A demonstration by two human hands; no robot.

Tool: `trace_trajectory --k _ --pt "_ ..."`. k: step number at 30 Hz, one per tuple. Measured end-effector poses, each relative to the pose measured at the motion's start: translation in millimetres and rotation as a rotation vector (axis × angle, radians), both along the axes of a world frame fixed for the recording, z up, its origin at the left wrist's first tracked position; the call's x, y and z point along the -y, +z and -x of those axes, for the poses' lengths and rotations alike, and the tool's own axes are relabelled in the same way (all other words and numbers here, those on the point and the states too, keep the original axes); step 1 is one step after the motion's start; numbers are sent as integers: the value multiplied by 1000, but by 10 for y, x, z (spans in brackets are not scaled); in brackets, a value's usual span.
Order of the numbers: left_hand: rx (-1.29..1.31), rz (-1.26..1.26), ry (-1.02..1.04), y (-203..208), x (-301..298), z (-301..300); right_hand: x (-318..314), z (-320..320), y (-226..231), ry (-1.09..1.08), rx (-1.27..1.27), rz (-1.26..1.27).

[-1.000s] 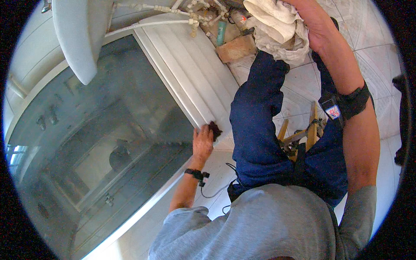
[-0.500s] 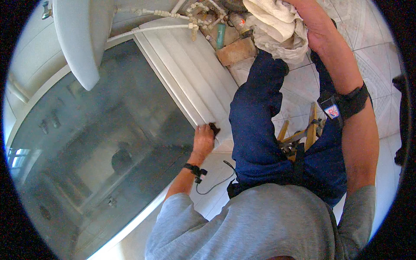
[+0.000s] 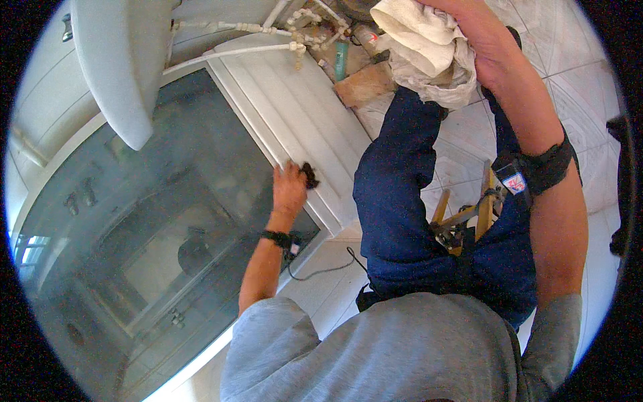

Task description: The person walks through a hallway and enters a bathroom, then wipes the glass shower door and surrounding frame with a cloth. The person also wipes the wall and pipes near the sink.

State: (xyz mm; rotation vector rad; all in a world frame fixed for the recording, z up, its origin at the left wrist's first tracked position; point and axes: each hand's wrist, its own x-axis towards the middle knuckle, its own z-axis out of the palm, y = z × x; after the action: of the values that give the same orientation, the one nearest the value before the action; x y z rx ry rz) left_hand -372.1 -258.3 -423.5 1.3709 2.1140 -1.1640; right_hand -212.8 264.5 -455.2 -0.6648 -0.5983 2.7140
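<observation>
My left hand (image 3: 290,189) is on the white ridged panel (image 3: 281,100), at the edge beside a large dark reflective surface (image 3: 167,154). Its fingers are bent around a small dark brown, shaggy clump, perhaps a scrubbing pad (image 3: 309,175), which shows past the fingers on the right. At the top of the view, my right hand (image 3: 462,15) grips a bunched off-white cloth (image 3: 425,50) above my knees. The cloth and the frame's upper edge hide part of that hand.
A white basin (image 3: 110,74) juts in at upper left. White pipes (image 3: 234,50) with valves run along the far side, near a green tube (image 3: 341,60) and a brick (image 3: 365,84). Yellow wooden legs (image 3: 485,201) show between my thighs, above the tiled floor (image 3: 469,134).
My left hand has slid up and left along the panel's edge, carrying the dark clump. My right hand and the cloth have barely shifted.
</observation>
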Motion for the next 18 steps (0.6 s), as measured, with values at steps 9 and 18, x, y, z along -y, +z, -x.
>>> trace_trajectory --k 9,18 --pt "-325 -149 -136 3 -685 1360 -33 -15 -113 47 90 -12" --pt "-171 -178 -45 -62 -217 338 -24 -27 -90 25 116 -14"
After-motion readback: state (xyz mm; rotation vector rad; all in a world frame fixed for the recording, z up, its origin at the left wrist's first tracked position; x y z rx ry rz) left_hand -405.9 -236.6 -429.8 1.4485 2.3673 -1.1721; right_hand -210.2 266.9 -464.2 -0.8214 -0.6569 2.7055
